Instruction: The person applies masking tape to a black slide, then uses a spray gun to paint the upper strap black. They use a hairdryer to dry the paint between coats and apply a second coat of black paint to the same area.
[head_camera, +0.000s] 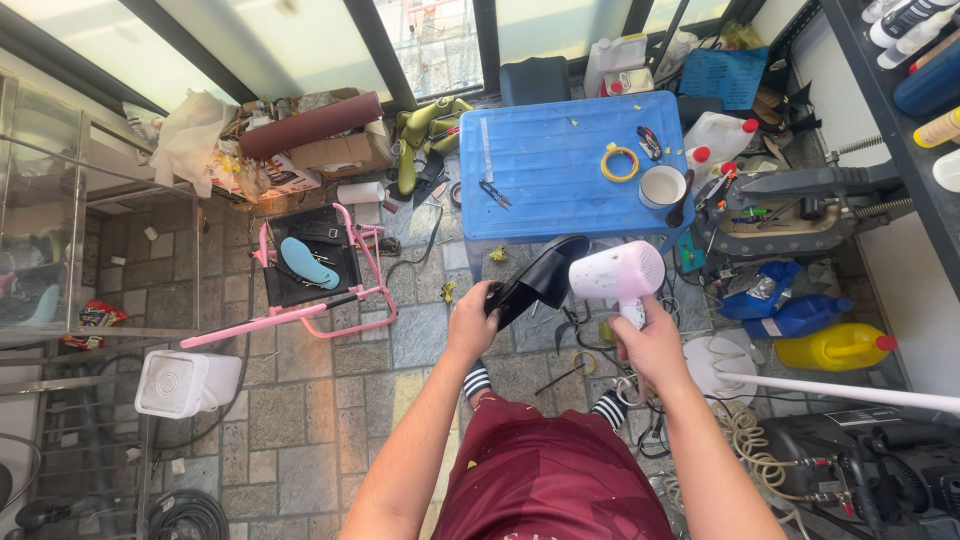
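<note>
Blue plastic table (545, 165) ahead; on it a yellow coil of cord (619, 162), a white mug (661, 186) and small black pliers (495, 193). Pink folding metal stool (310, 275) to the left, carrying a light-blue shoe insole (308, 262). Yellow plastic jug (833, 350) on the stone floor at right. Left hand (473, 320) raised, fingers wrapped around a black leather shoe (538, 281) held over the table's near edge. Right hand (650, 345) clenched on the handle of a white-and-pink hair dryer (617, 273), its nozzle just beside the shoe.
</note>
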